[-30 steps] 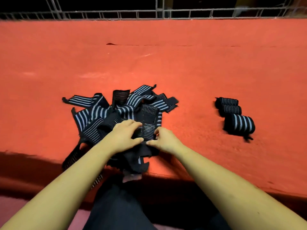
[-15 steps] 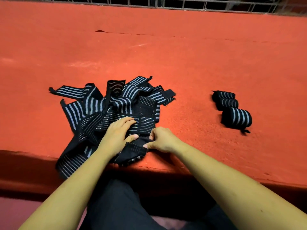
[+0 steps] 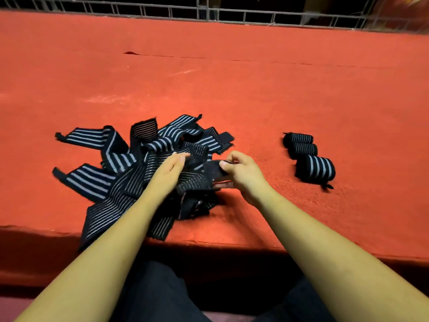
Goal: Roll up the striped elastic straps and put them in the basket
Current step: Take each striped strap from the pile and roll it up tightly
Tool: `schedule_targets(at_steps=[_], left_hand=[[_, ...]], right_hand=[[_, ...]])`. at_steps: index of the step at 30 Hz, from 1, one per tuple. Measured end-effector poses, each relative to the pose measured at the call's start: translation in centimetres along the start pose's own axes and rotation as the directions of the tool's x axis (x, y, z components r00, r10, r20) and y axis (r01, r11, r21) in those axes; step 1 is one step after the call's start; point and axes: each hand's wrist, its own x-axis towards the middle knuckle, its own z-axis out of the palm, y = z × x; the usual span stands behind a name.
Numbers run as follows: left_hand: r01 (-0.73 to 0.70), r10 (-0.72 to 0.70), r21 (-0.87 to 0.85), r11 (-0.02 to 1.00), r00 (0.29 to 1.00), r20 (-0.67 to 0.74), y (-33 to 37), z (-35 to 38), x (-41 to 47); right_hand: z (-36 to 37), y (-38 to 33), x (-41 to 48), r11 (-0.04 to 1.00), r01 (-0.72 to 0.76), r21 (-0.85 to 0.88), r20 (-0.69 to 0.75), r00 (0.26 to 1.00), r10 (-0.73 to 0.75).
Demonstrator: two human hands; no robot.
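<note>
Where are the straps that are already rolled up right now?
In the head view, the three rolled straps lie in a row on the red surface, to the right of the right hand and the loose strap pile.

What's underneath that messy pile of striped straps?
The red cloth surface shows all around the pile of straps, which overhangs its near edge. Anything beneath the pile is covered.
</note>
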Motion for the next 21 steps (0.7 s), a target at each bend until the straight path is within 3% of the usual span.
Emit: schedule_targets(at_steps=[3, 6, 14, 18, 21], left_hand=[[-0.119, 0.114, 0.043, 0.992, 0.987, 0.115, 2.7, 0.4, -0.1], [-0.259, 0.217, 0.205, 0.944, 0.954, 0.206, 4.4, 1.3, 0.1], [-0.344, 0.392, 0.396, 0.851, 0.919, -0.043, 5.9, 5.2, -0.1], [-0.325, 0.346, 0.338, 0.883, 0.938, -0.002, 5.4, 5.8, -0.2], [-0.262, 0.296, 0.239, 0.935, 0.948, -0.118, 6.2, 4.4, 0.2]], right_hand=[[-2.4, -0.5, 0.3, 0.964, -0.047, 0.263, -0.032, 0.998, 0.057], [-4.3, -1.6, 1.0, 0.958, 0.022, 0.287, -0.098, 0.995, 0.007], [-5.0, -3.3, 1.2, 0.978, 0.051, 0.203, -0.147, 0.989, -0.021], [-4.8, -2.4, 1.0, 0.968, -0.002, 0.25, -0.15, 0.988, 0.041], [-5.2, -2.2, 0.9, 0.931, -0.042, 0.363, -0.151, 0.983, 0.103]])
